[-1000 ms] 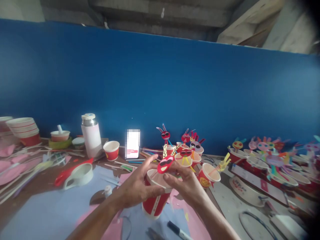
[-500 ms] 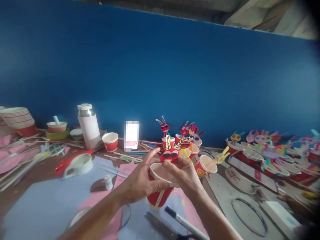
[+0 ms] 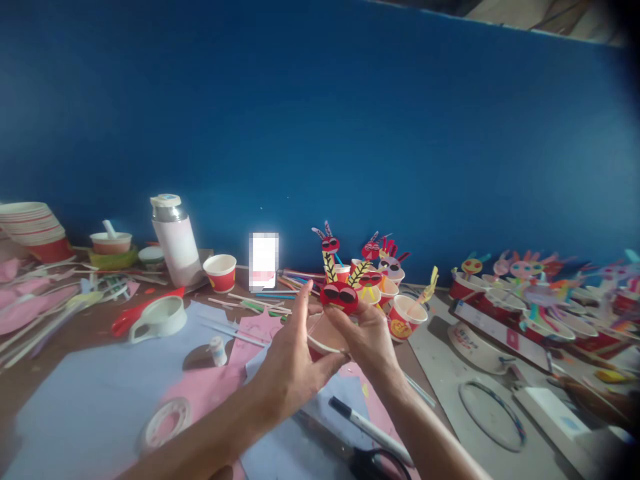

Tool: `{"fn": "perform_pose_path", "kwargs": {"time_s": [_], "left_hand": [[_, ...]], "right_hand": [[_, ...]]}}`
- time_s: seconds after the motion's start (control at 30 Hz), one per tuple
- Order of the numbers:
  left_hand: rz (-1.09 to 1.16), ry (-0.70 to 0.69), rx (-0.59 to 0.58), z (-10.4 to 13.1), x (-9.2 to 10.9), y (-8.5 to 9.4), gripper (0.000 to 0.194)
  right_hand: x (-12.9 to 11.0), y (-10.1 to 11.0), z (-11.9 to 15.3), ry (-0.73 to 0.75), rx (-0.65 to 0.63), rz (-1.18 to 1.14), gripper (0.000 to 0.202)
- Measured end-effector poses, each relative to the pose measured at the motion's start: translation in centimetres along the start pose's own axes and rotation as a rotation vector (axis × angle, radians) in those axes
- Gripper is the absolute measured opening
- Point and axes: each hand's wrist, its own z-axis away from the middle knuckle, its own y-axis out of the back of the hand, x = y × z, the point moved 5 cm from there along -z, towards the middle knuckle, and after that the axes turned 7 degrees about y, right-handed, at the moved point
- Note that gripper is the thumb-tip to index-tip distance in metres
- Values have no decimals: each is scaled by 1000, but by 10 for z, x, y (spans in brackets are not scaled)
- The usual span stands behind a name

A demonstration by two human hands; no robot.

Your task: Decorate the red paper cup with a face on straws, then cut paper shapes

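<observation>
The red paper face [image 3: 340, 297] is held over the far rim of the paper cup [image 3: 326, 333], its width running left to right, its leafy yellow antennae [image 3: 359, 275] splayed upward. It is pinched by the right hand [image 3: 367, 333], the nearer one, from the near right. The cup is clasped from the left by the left hand [image 3: 290, 357]. Nearer, a marker [image 3: 370, 430] is seen.

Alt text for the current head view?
The left hand holds a paper cup while the right hand pinches a red face with yellow antennae by its rim. A marker and scissors lie nearer; decorated cups stand beyond.
</observation>
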Motion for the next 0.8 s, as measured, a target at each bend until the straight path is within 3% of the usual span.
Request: {"fn": "perform_pose_path", "kwargs": {"time_s": [0.13,0.3,0.6,0.8], "left_hand": [[73,16,-8,-2,-1,2,98],[224,86,-103,-3,-3,3,89],[209,58,-53,-2,-1,1,89],[198,65,-98,-3,2,5,88]], "right_hand": [[-1,-3,2,-14,-40,-44,15],[0,-8,2,5,-94,-93,18],[1,-7,-1,45,-74,-51,16],[-2,-9,1,63,-150,-104,19]]}}
